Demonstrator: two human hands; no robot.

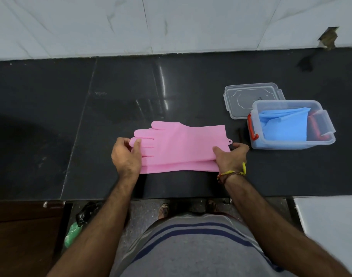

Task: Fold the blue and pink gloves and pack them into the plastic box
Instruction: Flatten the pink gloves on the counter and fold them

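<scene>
Left hand [127,154]: grasps the fingertip end of the pink gloves [181,146], thumb on top, at the left end of the stack.
Right hand [230,156]: grasps the cuff end of the same gloves, thumb pressed on the upper layer, at the right end.
Pink gloves, position: flat on the dark table [51,126], directly in front of the person, between the two hands.
Pink gloves, long axis: runs left to right, fingers pointing left, cuffs pointing right; a lower layer shows along the near edge, so two gloves appear stacked.
Fold direction, judged: with one hand at each end of the long axis, the likely fold brings one end over the other, left toward right or the reverse.
Plastic box [291,124]: on the table to the right and slightly farther than the gloves, just beyond the cuff end; open.
Nearer hand to box: the right hand.
Blue gloves [285,126]: already lying inside the box.
Lid [251,98]: off, lying on the table behind the box, touching or partly tucked behind its far left corner.
Progress, judged: the blue pair is packed; the pink pair is not yet folded.
</scene>
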